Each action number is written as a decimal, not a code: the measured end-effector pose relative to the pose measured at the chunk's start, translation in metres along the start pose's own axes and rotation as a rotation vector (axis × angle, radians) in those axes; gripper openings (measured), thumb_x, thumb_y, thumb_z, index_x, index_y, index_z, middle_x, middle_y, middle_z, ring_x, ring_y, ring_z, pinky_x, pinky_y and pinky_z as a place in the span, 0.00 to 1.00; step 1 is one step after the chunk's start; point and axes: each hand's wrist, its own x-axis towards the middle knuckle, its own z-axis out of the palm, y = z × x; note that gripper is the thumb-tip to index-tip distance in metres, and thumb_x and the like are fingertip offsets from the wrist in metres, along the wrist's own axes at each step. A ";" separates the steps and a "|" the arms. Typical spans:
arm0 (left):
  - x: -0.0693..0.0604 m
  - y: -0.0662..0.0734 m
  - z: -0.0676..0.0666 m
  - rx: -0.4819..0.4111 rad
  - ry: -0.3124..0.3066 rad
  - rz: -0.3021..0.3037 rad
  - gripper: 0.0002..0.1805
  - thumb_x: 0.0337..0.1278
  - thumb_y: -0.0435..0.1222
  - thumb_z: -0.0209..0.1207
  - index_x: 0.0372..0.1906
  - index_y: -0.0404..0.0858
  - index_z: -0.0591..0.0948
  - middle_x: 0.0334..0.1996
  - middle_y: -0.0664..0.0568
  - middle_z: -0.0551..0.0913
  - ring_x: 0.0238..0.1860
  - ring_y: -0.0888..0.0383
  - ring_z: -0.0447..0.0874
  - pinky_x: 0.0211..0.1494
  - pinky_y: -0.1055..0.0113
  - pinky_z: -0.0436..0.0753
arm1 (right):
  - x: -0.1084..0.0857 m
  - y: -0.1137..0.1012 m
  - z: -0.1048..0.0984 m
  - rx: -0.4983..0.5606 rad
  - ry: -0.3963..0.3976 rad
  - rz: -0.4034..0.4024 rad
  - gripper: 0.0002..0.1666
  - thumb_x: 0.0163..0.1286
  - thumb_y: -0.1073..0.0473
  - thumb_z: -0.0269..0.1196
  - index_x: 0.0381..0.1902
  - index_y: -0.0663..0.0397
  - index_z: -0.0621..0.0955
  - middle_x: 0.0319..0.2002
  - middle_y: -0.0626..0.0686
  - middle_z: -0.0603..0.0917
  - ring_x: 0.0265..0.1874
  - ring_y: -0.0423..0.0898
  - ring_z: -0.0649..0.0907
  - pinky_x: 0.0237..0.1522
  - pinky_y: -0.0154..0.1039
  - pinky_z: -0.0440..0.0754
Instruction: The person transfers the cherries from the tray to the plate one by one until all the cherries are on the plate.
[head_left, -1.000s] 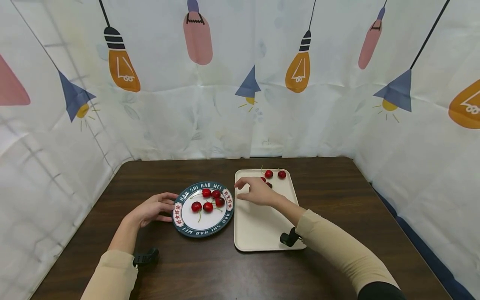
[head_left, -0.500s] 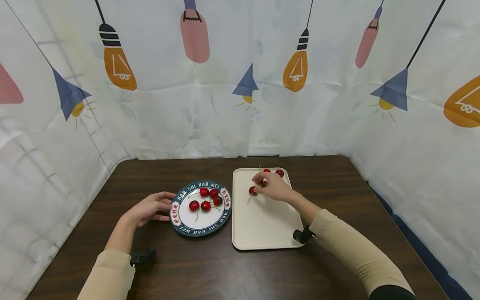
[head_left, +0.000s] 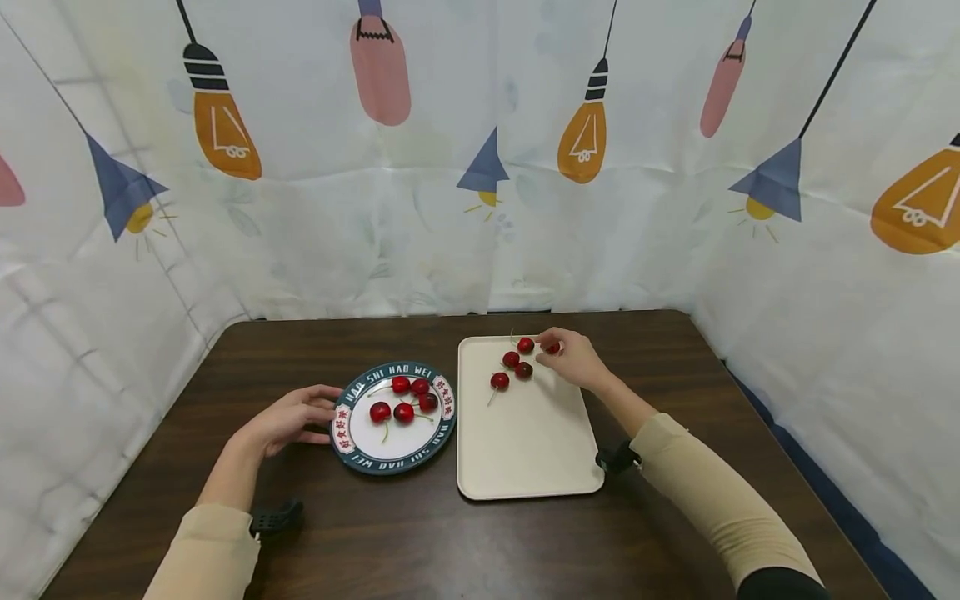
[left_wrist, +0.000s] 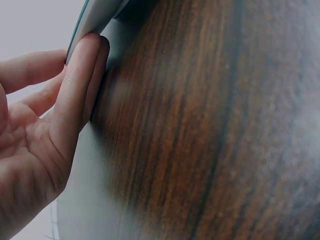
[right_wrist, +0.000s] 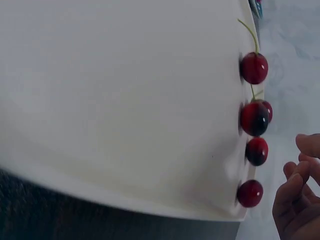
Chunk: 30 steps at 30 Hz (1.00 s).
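At the left, a round white plate (head_left: 352,452) with a dark blue lettered rim bears several red cherries (head_left: 403,413). My left hand (head_left: 300,419) holds the plate's left edge; in the left wrist view the thumb (left_wrist: 82,70) lies against its underside and fingers touch the rim. On the cream rectangular tray (head_left: 528,450), several more cherries (head_left: 500,381) lie toward the far end. My right hand (head_left: 573,358) is over the tray's far right corner, thumb and fingers apart around one cherry (head_left: 553,347). The right wrist view shows that cherry (right_wrist: 250,194) separate from the fingertips.
Plate and tray stand side by side on a dark wooden table (head_left: 360,533), a narrow gap between them. A white curtain (head_left: 337,233) printed with lamps hangs behind the table and along its sides.
My right hand has moved from the tray's left side, past the middle cherries, to the far right corner, uncovering a stemmed cherry. The left hand has stayed at the plate. The head view has shifted slightly.
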 end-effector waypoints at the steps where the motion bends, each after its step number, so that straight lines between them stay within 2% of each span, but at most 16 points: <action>1: 0.000 0.000 -0.001 0.001 0.000 0.003 0.32 0.74 0.31 0.54 0.76 0.27 0.57 0.57 0.35 0.75 0.49 0.49 0.81 0.52 0.52 0.87 | 0.001 0.001 -0.002 -0.001 0.011 0.010 0.20 0.72 0.60 0.67 0.58 0.62 0.82 0.49 0.57 0.84 0.48 0.55 0.79 0.52 0.52 0.79; 8: 0.000 -0.001 -0.002 -0.006 0.000 0.006 0.32 0.74 0.31 0.55 0.76 0.27 0.58 0.58 0.34 0.74 0.49 0.49 0.81 0.51 0.52 0.87 | 0.005 0.013 -0.011 -0.021 0.075 0.102 0.21 0.73 0.58 0.67 0.60 0.59 0.80 0.55 0.59 0.82 0.52 0.58 0.79 0.50 0.54 0.81; 13: 0.000 0.000 -0.002 -0.002 0.005 0.001 0.33 0.74 0.31 0.55 0.76 0.27 0.58 0.58 0.34 0.74 0.49 0.49 0.81 0.52 0.52 0.87 | 0.008 0.021 -0.013 -0.025 0.070 0.128 0.22 0.73 0.59 0.65 0.61 0.61 0.79 0.59 0.62 0.80 0.58 0.60 0.78 0.55 0.56 0.80; 19: 0.000 0.003 -0.001 0.007 0.006 0.003 0.33 0.74 0.32 0.55 0.76 0.27 0.57 0.60 0.34 0.74 0.49 0.49 0.81 0.52 0.52 0.87 | 0.012 0.026 -0.014 -0.026 0.063 0.159 0.22 0.73 0.58 0.66 0.62 0.59 0.79 0.60 0.62 0.79 0.60 0.60 0.76 0.57 0.58 0.78; 22: 0.000 0.004 -0.001 0.006 0.012 0.000 0.33 0.74 0.32 0.55 0.76 0.27 0.58 0.60 0.34 0.74 0.49 0.48 0.81 0.52 0.52 0.87 | 0.015 0.027 -0.013 -0.018 0.039 0.180 0.23 0.73 0.59 0.66 0.63 0.58 0.78 0.61 0.62 0.78 0.55 0.60 0.79 0.53 0.55 0.83; 27: -0.003 0.000 0.000 0.003 0.017 -0.012 0.33 0.74 0.32 0.55 0.76 0.27 0.58 0.59 0.34 0.75 0.49 0.48 0.81 0.52 0.51 0.87 | 0.018 0.028 -0.010 -0.001 -0.013 0.207 0.24 0.73 0.60 0.67 0.64 0.57 0.77 0.62 0.63 0.77 0.40 0.55 0.83 0.35 0.44 0.88; 30: -0.004 0.000 -0.001 0.002 0.014 -0.006 0.32 0.74 0.32 0.55 0.76 0.27 0.58 0.59 0.35 0.75 0.49 0.48 0.81 0.52 0.51 0.87 | 0.021 0.029 -0.007 -0.005 -0.020 0.209 0.24 0.72 0.60 0.67 0.64 0.56 0.77 0.62 0.63 0.77 0.38 0.53 0.83 0.32 0.41 0.87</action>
